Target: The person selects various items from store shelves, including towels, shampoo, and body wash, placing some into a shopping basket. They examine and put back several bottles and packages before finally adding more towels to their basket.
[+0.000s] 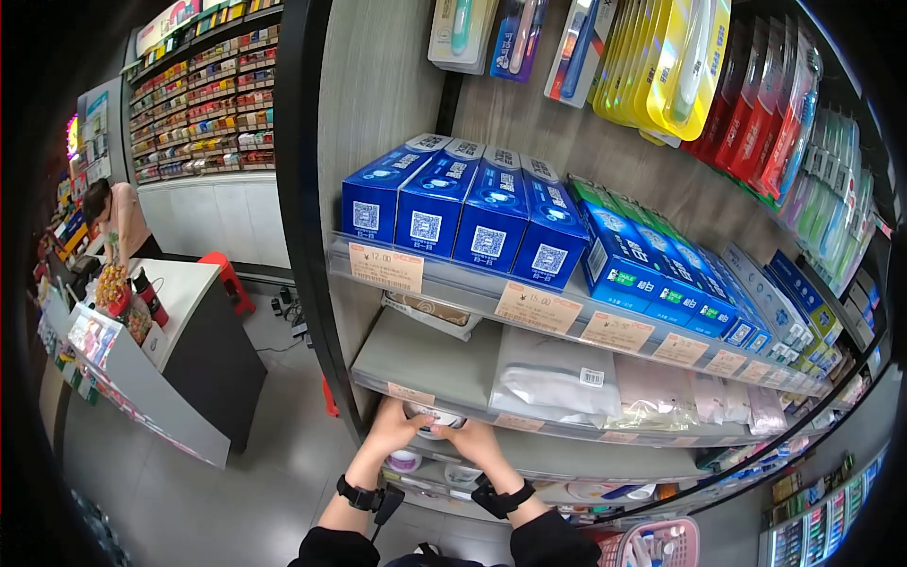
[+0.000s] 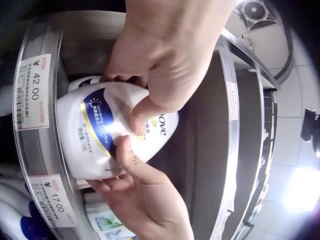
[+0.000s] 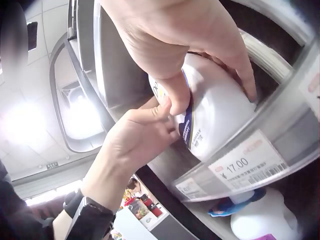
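Both hands grip a white Dove bottle (image 1: 436, 414) (image 2: 75, 135) (image 3: 220, 115) with a blue and yellow label, at the edge of a lower shelf. My left hand (image 1: 389, 431) (image 2: 165, 60) (image 3: 137, 135) has its thumb across the label, with its fingers round one side. From the other side my right hand (image 1: 475, 444) (image 2: 145, 197) (image 3: 185, 45) holds it, thumb on the front and fingers round the flank. The thumbs are close together. In the left wrist view the bottle stands just behind price tags (image 2: 34, 92); its base is hidden by the shelf lip.
Above are blue toothpaste boxes (image 1: 430, 208) and hanging toothbrushes (image 1: 675, 71); packaged items (image 1: 557, 378) lie on the shelf between. A pink basket (image 1: 694, 541) stands on the floor at lower right. A person (image 1: 128, 222) is by a counter (image 1: 203, 312) at left. More bottles (image 3: 265, 220) sit below.
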Demonstrator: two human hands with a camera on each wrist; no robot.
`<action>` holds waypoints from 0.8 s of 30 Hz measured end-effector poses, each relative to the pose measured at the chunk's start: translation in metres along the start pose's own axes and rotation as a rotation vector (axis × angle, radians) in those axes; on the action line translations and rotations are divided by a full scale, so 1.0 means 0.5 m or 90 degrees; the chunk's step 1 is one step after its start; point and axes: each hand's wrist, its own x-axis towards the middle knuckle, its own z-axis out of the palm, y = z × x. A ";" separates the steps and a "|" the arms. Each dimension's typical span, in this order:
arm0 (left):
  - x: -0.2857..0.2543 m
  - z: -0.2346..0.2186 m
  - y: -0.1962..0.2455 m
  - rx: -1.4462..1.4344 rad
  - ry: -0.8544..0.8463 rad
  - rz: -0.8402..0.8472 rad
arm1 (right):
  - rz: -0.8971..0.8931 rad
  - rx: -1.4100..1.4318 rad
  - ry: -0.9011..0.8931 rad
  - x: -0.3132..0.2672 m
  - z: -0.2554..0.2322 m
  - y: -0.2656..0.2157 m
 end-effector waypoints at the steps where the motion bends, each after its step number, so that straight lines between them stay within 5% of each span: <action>1: -0.007 0.004 -0.014 0.077 0.021 0.024 | 0.001 0.001 0.001 0.000 0.009 0.010; 3: -0.025 0.012 0.003 0.054 0.021 0.032 | -0.036 0.041 0.099 -0.012 0.016 -0.013; 5: -0.041 0.035 0.023 0.233 0.182 0.090 | -0.021 0.036 0.106 -0.013 0.020 -0.035; 9: -0.067 0.101 0.058 0.145 0.333 0.046 | 0.058 -0.046 0.058 0.008 0.038 -0.038; 10: -0.069 0.111 0.063 0.152 0.338 0.061 | -0.078 -0.040 0.157 0.005 0.050 -0.029; 13: -0.066 0.128 0.047 0.126 0.301 0.021 | -0.155 0.024 0.185 0.019 0.076 0.026; 18: -0.056 0.138 0.012 0.018 0.243 -0.081 | -0.042 0.060 0.170 -0.054 0.026 0.026; 24: -0.024 0.188 0.042 0.365 0.423 0.075 | -0.057 0.283 0.149 -0.170 -0.073 0.016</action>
